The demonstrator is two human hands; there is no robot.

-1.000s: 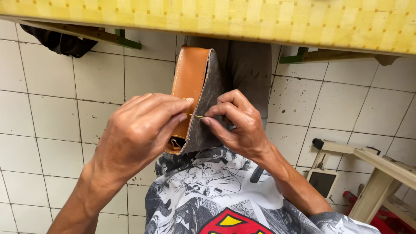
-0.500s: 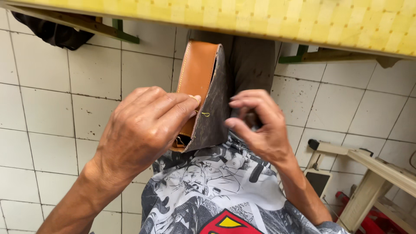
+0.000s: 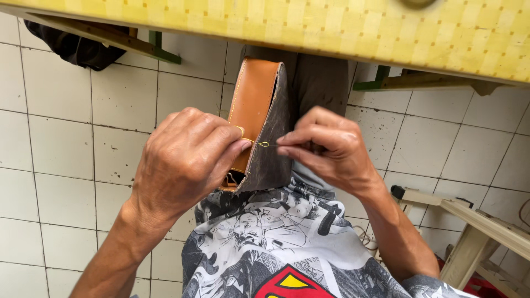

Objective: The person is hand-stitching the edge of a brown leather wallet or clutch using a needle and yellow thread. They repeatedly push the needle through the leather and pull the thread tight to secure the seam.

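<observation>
A tan leather piece point(image 3: 253, 105) with a dark grey suede inner face stands upright between my knees, below the yellow table edge. My left hand point(image 3: 187, 157) presses its fingertips on the tan side at the stitched edge, pinching a thin yellow thread. My right hand point(image 3: 331, 149) is on the grey side, with thumb and forefinger closed on a needle point(image 3: 271, 145). A small loop of yellow thread point(image 3: 263, 144) shows at the leather's edge between the two hands.
The yellow checkered table edge point(image 3: 331, 27) runs across the top. White floor tiles point(image 3: 61, 143) lie below. A pale wooden frame point(image 3: 475, 221) stands at the lower right, a dark cloth point(image 3: 72, 47) hangs at the upper left. My printed shirt point(image 3: 276, 243) fills the bottom.
My right hand pulled away to the right half a second ago, then came back to the leather's edge and now pinches the needle there. The left hand stayed on the tan side.
</observation>
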